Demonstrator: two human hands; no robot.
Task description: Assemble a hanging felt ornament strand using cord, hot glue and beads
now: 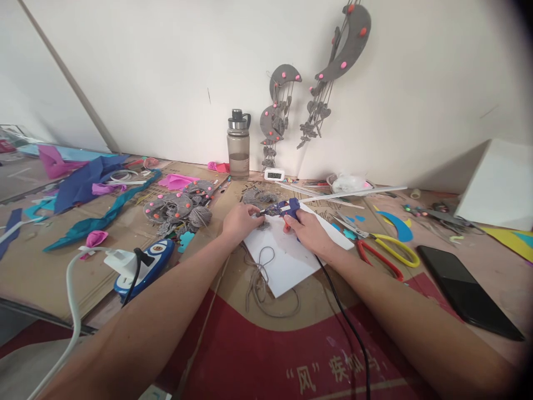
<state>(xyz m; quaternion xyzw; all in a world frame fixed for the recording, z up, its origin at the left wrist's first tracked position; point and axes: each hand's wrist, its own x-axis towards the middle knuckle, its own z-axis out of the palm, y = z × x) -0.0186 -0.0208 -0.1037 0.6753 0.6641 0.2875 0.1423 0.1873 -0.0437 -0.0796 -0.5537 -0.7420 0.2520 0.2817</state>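
My right hand [312, 229] is wrapped round a blue hot glue gun [290, 208], with a finger near its orange trigger. A long clear glue stick [353, 193] sticks out of its back. At the nozzle, my left hand [242, 222] is closed in a pinch; what its fingertips hold is too small to make out. A small dark grey piece [263, 225] lies just below the nozzle. Both hands are over a white sheet of paper [287, 269]. Loose grey yarn [260, 283] trails off the sheet's near left edge onto the cardboard.
The gun's black cord [343, 311] runs toward me. Scissors with red and yellow handles [389, 250] and a phone [462, 289] lie at right. Grey decorated shapes [175, 206], a power strip [145, 269] and fabric are at left. A bottle [239, 147] and small clock [274, 175] stand behind.
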